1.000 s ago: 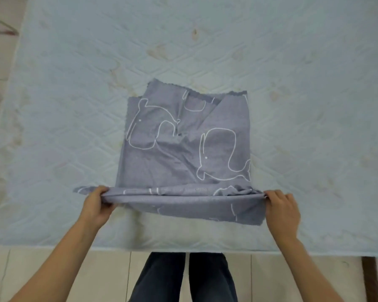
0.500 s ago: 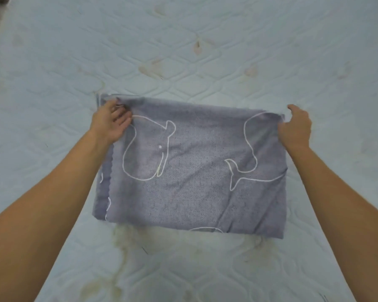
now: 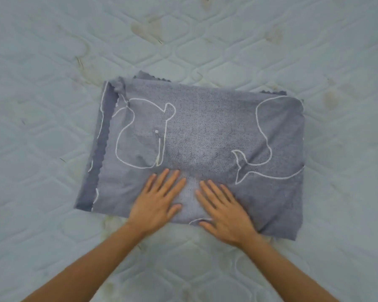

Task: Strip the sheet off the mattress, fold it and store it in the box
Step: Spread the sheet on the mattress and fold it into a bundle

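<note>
Mattress (image 3: 52, 51), quilted and stained, spread under both hands. Folded grey sheet (image 3: 205, 127) with whale outlines lay on it, reaching beyond the fingertips. Left hand (image 3: 157, 201) and right hand (image 3: 223, 210) pressed flat on its near edge, fingers straight, gripping nothing.

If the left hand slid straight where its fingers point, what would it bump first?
Nothing to bump, it seems: the left hand lies flat on the folded sheet, so it would cross more sheet, then reach the bare mattress.
</note>
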